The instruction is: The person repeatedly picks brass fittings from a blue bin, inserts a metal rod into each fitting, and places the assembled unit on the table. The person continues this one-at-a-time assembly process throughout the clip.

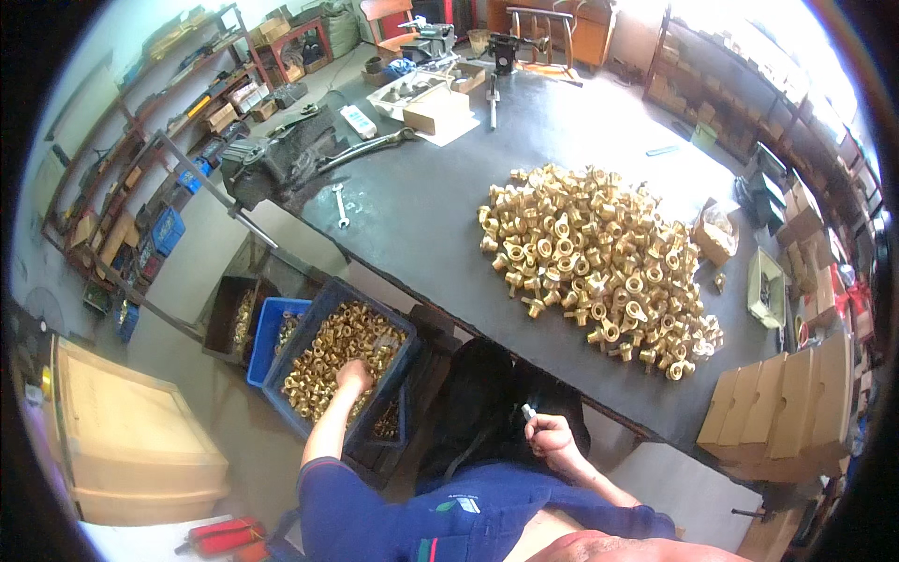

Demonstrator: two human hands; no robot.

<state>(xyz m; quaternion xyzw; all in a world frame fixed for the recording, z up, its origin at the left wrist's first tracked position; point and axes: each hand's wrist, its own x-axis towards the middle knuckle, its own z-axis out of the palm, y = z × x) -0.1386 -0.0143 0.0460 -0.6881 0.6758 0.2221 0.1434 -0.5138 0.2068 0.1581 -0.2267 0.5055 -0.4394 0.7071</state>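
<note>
My left hand (354,377) reaches down into a dark blue plastic bin (273,377) filled with small brass fittings (323,358). Its fingertips are hidden among the fittings, so whether they grip one does not show. Close to my body, below the table's front edge, my right hand (552,438) is closed around a small silver-grey cylindrical piece (529,412), whose end sticks out past the thumb. A large heap of similar brass fittings (599,262) lies on the dark table (421,220), ahead and to the right of my hands.
A brighter blue bin (267,342) stands left of the full one. On the table are a wrench (340,206), a vise (506,51), a small box (716,234) and a pale tray (768,288). Cardboard boxes (777,407) stand at the right edge, a wooden box (131,431) at left.
</note>
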